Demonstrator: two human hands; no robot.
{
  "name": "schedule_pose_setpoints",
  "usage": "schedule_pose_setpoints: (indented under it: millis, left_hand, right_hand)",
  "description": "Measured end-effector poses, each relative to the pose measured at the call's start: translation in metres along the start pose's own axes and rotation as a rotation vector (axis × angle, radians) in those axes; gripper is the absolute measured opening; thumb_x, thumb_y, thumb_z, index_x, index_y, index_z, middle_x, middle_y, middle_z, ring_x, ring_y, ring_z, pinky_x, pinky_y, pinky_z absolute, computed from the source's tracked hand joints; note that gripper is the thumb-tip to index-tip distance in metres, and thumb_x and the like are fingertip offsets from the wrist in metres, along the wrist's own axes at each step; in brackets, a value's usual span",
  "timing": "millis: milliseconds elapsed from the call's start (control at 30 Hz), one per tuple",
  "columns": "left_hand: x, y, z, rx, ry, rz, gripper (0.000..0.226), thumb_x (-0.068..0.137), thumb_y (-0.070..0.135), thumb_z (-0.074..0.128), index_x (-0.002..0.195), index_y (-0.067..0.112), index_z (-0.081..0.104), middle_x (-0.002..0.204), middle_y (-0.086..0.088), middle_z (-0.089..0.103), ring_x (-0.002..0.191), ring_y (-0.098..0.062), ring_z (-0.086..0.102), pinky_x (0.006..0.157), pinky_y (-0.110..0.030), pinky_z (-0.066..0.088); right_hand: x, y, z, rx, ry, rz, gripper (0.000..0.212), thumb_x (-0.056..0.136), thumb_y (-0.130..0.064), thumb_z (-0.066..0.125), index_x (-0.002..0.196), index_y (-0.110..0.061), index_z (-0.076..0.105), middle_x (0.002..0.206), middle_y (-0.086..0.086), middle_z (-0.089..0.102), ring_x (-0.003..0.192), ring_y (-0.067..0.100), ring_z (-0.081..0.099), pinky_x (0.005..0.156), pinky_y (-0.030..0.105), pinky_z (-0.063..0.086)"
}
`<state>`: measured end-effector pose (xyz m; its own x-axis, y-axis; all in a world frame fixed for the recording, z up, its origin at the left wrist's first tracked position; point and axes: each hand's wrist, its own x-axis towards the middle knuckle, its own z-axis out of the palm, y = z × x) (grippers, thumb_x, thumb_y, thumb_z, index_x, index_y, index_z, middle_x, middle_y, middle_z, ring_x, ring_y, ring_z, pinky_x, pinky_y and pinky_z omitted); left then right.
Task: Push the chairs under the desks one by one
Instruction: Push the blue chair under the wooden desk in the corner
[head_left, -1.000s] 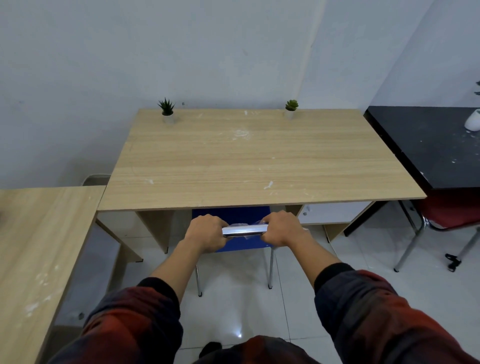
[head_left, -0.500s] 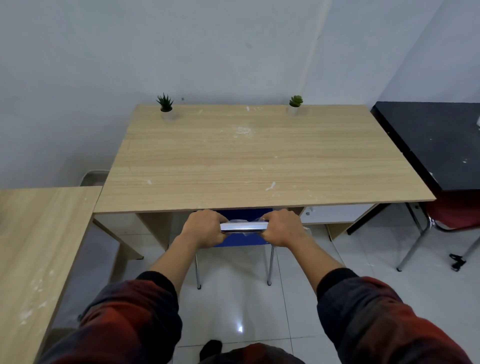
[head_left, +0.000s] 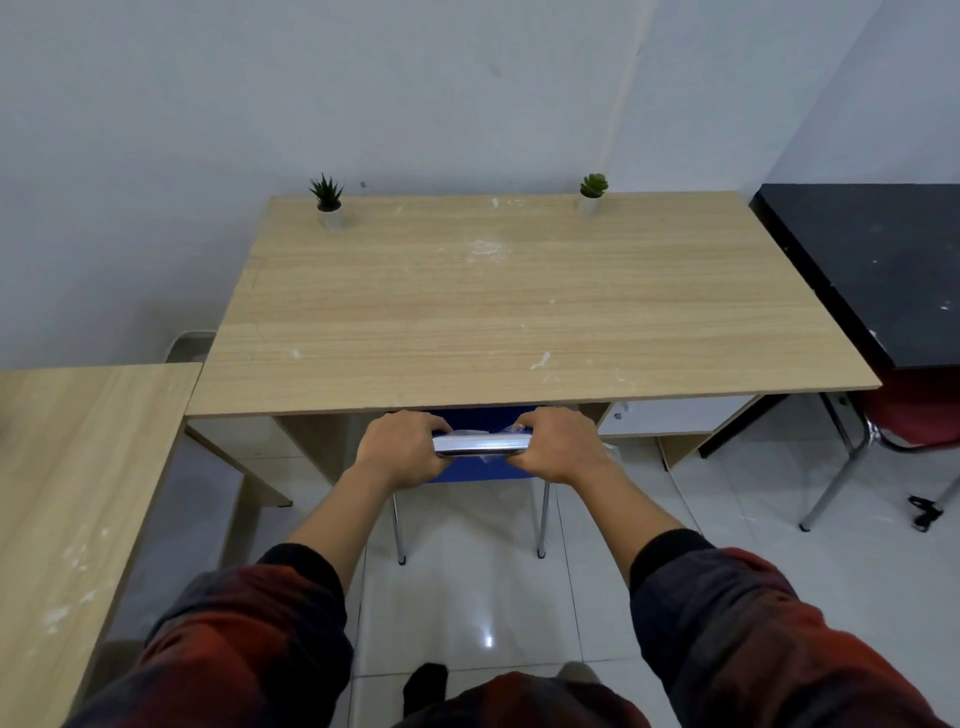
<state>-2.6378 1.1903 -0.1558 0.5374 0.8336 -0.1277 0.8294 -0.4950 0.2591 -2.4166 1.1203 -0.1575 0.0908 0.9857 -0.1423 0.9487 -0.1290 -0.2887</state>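
Observation:
A blue chair (head_left: 480, 470) with chrome legs stands at the front edge of the light wooden desk (head_left: 519, 301), its seat hidden under the desktop. My left hand (head_left: 402, 449) and my right hand (head_left: 558, 447) both grip the shiny metal top bar of the chair's backrest, fingers curled round it, one at each end. The bar sits just below and in front of the desk's front edge. Two chrome rear legs reach down to the tiled floor.
Two small potted plants (head_left: 327, 200) (head_left: 592, 192) stand at the desk's back edge by the wall. A second wooden desk (head_left: 67, 467) lies at the left. A black desk (head_left: 872, 270) is at the right with a red chair (head_left: 914, 421) partly under it.
The blue chair has slid forward, further under the wooden desk, with both hands still gripping its top bar. The view has moved closer to the desk.

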Motion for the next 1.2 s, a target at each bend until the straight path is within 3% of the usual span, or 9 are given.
schedule_pose_setpoints:
  millis: [267,400,500,600,700,833,967,1033,1200]
  left_hand:
    - [-0.012,0.008,0.005,0.144,0.024,-0.223,0.042,0.082,0.050,0.066,0.119,0.031,0.065,0.120,0.005,0.062,0.113,-0.022,0.053,0.087,-0.036,0.043]
    - [-0.031,0.058,0.030,0.076,0.164,-0.487,0.078,0.077,0.038,0.073,0.145,0.023,0.037,0.153,-0.005,0.032,0.143,-0.033,0.022,0.114,-0.051,0.021]
    - [-0.049,0.093,0.046,0.010,0.143,-0.517,0.104,0.079,0.037,0.074,0.156,0.021,0.005,0.164,-0.002,-0.001,0.149,-0.037,-0.010,0.115,-0.055,0.023]
    - [-0.070,0.122,0.060,-0.179,0.106,-0.552,0.108,0.082,0.029,0.073,0.157,0.023,-0.004,0.164,0.004,-0.015,0.149,-0.032,0.017,0.105,-0.045,0.041]
    - [-0.090,0.144,0.059,-0.402,0.123,-0.584,0.095,0.084,0.026,0.073,0.157,0.022,0.013,0.166,0.001,0.003,0.144,-0.021,0.031,0.111,-0.037,0.036]
    - [-0.122,0.174,0.058,-0.659,0.112,-0.670,0.075,0.088,0.026,0.072,0.151,0.019,0.033,0.157,-0.002,0.033,0.142,-0.022,0.036,0.112,-0.036,0.034]
    - [-0.147,0.194,0.050,-0.759,0.015,-0.687,0.055,0.090,0.031,0.068,0.140,0.018,0.049,0.140,0.000,0.052,0.115,-0.016,0.056,0.094,-0.036,0.052]
    - [-0.158,0.203,0.042,-0.757,-0.030,-0.676,0.053,0.091,0.032,0.067,0.139,0.018,0.049,0.138,-0.001,0.053,0.116,-0.016,0.055,0.090,-0.032,0.051]
    - [-0.189,0.230,0.045,-0.787,0.077,-0.702,0.053,0.092,0.030,0.066,0.140,0.017,0.048,0.137,-0.004,0.052,0.118,-0.017,0.053,0.090,-0.027,0.043]
  right_hand:
    - [-0.013,-0.001,0.012,0.183,0.076,-0.169,0.062,0.072,-0.076,0.047,0.113,-0.035,0.069,0.100,-0.012,0.066,0.095,0.012,0.057,0.077,0.033,0.047]
    - [-0.025,0.012,0.007,0.128,0.098,-0.198,0.062,0.086,-0.073,0.037,0.128,-0.036,0.062,0.122,-0.004,0.057,0.116,0.023,0.047,0.093,0.041,0.034]
    - [-0.040,0.012,0.006,0.103,0.022,-0.109,0.057,0.099,-0.050,0.047,0.153,-0.037,0.032,0.158,0.003,0.029,0.143,0.032,0.023,0.113,0.052,0.019]
    - [-0.067,0.022,0.010,0.116,-0.146,-0.093,0.086,0.097,-0.043,0.057,0.159,-0.035,-0.002,0.167,0.001,-0.009,0.152,0.032,-0.011,0.119,0.058,0.002]
    - [-0.078,0.037,0.004,0.139,-0.236,-0.134,0.096,0.093,-0.041,0.062,0.158,-0.037,-0.008,0.165,-0.003,-0.020,0.151,0.031,-0.019,0.119,0.060,0.002]
    - [-0.090,0.049,-0.003,0.388,-0.245,-0.119,0.077,0.092,-0.036,0.063,0.157,-0.033,0.021,0.167,-0.006,-0.008,0.154,0.024,-0.006,0.119,0.050,0.023]
    - [-0.115,0.062,0.000,0.821,-0.236,0.034,0.029,0.093,-0.025,0.066,0.121,-0.022,0.065,0.159,0.002,0.032,0.141,0.019,0.038,0.104,0.034,0.042]
    - [-0.131,0.069,-0.003,0.950,-0.309,0.105,0.013,0.094,-0.022,0.063,0.107,-0.021,0.068,0.130,0.004,0.061,0.111,0.020,0.060,0.084,0.029,0.048]
    - [-0.171,0.080,-0.009,1.017,-0.390,0.156,0.011,0.098,-0.017,0.057,0.102,-0.017,0.068,0.109,0.006,0.066,0.085,0.017,0.063,0.066,0.023,0.047]
